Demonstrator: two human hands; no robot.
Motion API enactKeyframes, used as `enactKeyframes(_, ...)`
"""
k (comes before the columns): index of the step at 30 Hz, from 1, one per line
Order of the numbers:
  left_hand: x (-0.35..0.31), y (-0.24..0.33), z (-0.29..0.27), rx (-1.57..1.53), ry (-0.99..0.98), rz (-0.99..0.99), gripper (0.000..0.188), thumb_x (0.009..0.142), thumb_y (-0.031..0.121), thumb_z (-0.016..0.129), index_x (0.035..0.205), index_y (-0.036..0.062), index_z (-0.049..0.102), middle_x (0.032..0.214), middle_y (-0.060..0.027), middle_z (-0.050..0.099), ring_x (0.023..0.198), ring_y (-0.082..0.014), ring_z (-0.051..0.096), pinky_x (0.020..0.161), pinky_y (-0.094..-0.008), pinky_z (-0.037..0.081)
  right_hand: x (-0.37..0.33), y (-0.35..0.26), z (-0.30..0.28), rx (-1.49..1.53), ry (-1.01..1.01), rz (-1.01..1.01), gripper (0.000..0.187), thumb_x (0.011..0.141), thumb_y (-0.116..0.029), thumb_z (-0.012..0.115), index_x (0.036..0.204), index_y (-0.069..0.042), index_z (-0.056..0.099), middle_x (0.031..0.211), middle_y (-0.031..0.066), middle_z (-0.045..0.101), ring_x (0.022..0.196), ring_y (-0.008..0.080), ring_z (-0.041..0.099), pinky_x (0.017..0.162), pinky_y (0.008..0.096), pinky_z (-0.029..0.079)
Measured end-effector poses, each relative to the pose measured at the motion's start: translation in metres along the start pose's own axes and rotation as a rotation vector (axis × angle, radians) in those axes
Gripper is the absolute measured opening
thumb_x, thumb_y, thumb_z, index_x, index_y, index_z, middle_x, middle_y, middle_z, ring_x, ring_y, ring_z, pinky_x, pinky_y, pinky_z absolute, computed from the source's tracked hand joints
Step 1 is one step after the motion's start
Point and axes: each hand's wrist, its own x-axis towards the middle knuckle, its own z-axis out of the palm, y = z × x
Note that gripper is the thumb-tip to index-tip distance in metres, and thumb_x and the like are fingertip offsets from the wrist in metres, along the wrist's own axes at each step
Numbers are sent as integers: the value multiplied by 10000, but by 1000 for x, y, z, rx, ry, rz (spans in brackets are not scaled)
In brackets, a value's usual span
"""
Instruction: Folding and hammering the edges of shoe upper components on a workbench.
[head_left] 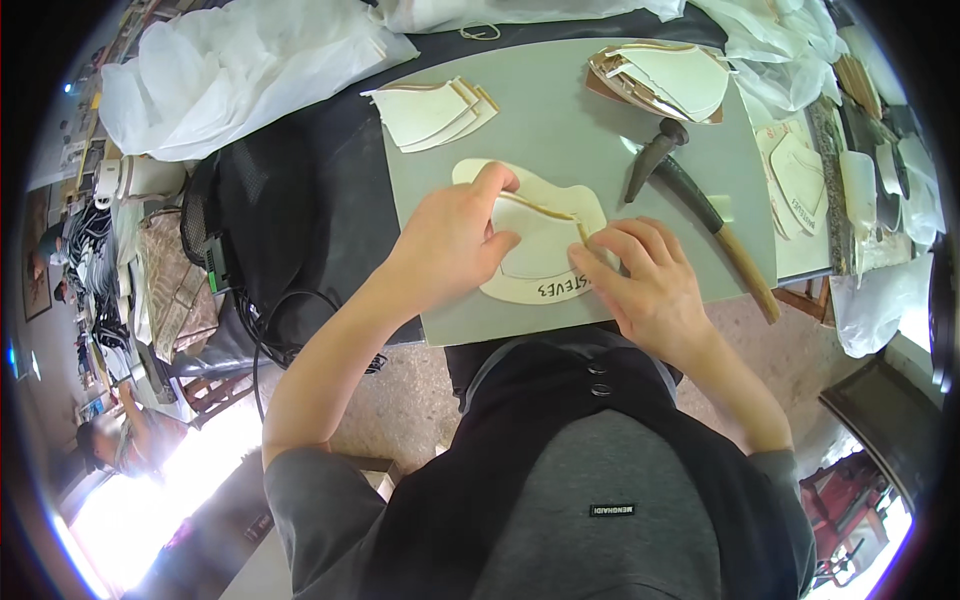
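A flat cream pattern board [515, 288] with rounded outline and dark lettering lies on the grey work board [455, 325]. On it rests a white shaped panel [535, 245], its far and right edges lined with a narrow tan strip. My left hand [445, 240] is curled over the panel's left side, index fingertip at the far edge and thumb on its face. With thumb and index finger together, my right hand [645, 285] pinches the panel's right edge at the tan strip. Beyond that hand lies a hammer [700, 195] with a dark head and wooden handle end.
A small stack of white panels [430, 115] sits at the far left of the board, a larger pile [665, 80] at the far right. White plastic bags [250, 75] line the back. A black mesh bag [270, 210] and cables lie left. Further pattern pieces [797, 180] lie right.
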Motion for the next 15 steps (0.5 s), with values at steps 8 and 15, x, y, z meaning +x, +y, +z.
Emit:
enactKeyframes(8, -21, 11, 22, 329, 179, 286, 327, 808, 34, 673, 1123, 39, 588, 1048, -138, 627, 1001, -332, 629, 882, -422, 491, 7, 6, -9, 50, -73, -12, 456, 759, -71, 742, 1208, -140, 695, 1131, 40, 618, 1107, 282, 595, 969, 450, 492)
enactKeyframes(15, -5, 6, 31, 111, 156, 261, 259, 786, 26, 702, 1036, 42, 639, 1011, -96, 631, 1008, -323, 608, 899, -419, 436, 16, 0, -8, 1, -102, 31, 468, 745, -64, 715, 1205, -127, 656, 1081, 13, 604, 1077, 222, 600, 979, 411, 477)
